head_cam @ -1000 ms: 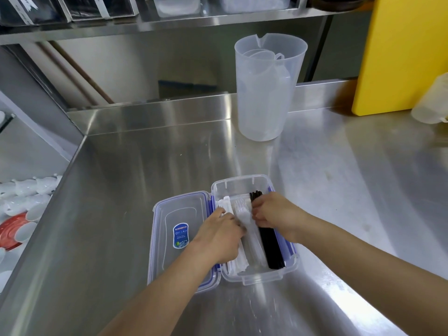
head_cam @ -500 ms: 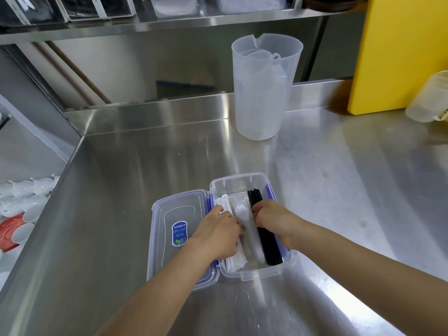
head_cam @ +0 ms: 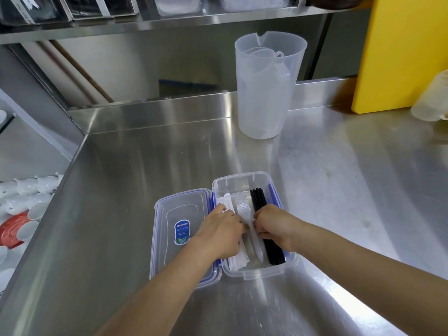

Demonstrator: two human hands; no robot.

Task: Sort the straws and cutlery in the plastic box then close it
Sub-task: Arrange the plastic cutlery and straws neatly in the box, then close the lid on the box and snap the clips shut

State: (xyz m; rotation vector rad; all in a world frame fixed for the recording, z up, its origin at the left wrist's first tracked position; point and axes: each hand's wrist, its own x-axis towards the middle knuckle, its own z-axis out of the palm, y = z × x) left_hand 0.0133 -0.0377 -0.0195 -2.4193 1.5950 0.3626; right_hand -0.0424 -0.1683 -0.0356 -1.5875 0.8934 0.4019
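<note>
A clear plastic box (head_cam: pixel 242 183) with blue clips stands open on the steel counter. Its lid (head_cam: pixel 179 209), with a blue label, lies flat to the left of it. Inside, white paper-wrapped straws (head_cam: pixel 226 202) lie along the left side, clear plastic forks (head_cam: pixel 242 207) in the middle and black straws (head_cam: pixel 258 198) along the right. My left hand (head_cam: pixel 221 232) rests on the white straws, fingers curled against them. My right hand (head_cam: pixel 275 225) presses on the black straws, fingers bent beside the forks. Both hands hide the middles of the items.
A tall translucent jug (head_cam: pixel 265 88) with smaller cups inside stands behind the box. A yellow board (head_cam: pixel 402 52) leans at the back right, next to a cloudy container (head_cam: pixel 434 98). White cups and a red plate (head_cam: pixel 12 230) sit below the counter's left edge. A shelf (head_cam: pixel 169 20) runs overhead.
My right hand has slid a little toward me along the black straws, uncovering their far ends. My left hand stays on the white straws.
</note>
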